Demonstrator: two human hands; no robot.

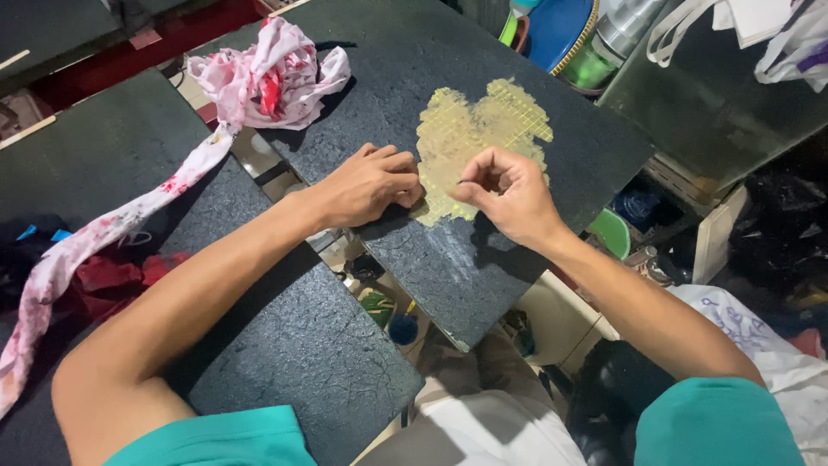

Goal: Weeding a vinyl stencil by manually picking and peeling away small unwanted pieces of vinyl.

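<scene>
Yellow mesh (479,138) sits right in the middle of the dark board (483,276) — a gridded, ragged-edged patch lying flat on the rough black face. The left hand (371,183) is down on the board, fingers curled under and knuckles up, pressing at the mesh's left edge; it looks closed, though whether anything is under those fingers I cannot tell. The right hand (504,192) comes in from the other side, thumb and forefinger pinched narrow on something thin and dark at the lower part of the mesh — too small to name. The two hands are near each other, with only a strip of yellow between them. The board is tilted across the lap, its lower corner hanging over a gap with clutter below. To the left lies a second dark surface (285,345), the left forearm stretched over it. Up at the top, a crumpled pink-and-white cloth (272,78) with red blotches rests on the board's far corner, its long tail trailing down to the left. A blue round lid (556,30) shows at the top right, just past the board's edge.
</scene>
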